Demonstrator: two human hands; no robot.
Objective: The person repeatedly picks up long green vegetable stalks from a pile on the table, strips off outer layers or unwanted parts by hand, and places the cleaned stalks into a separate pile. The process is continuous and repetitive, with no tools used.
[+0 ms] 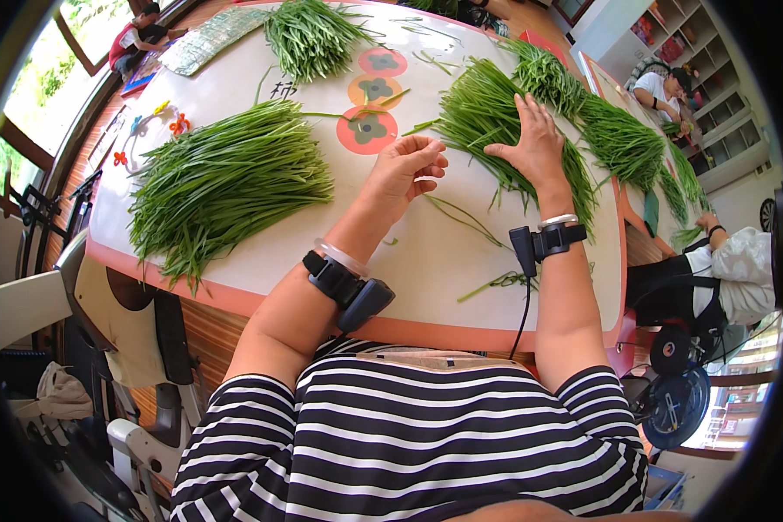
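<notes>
My right hand (535,146) lies with fingers spread on a pile of long green garlic chives (478,109), right of the table's middle. To its left, over the white tabletop (357,261), my left hand (404,172) is closed, thumb against forefinger and the other fingers curled. Whatever its fingertips may hold is too small to make out. A few loose chive leaves (465,222) lie on the table between and below my hands. A larger heap of chives (235,178) rests at the left, beside my left forearm.
More chives sit in a far bundle (313,39) and in a heap (622,139) at the right. Round flower prints (367,130) mark the tabletop. A chair (126,313) stands at the near left. Another person (665,96) sits at the far right, and one more is at the right edge.
</notes>
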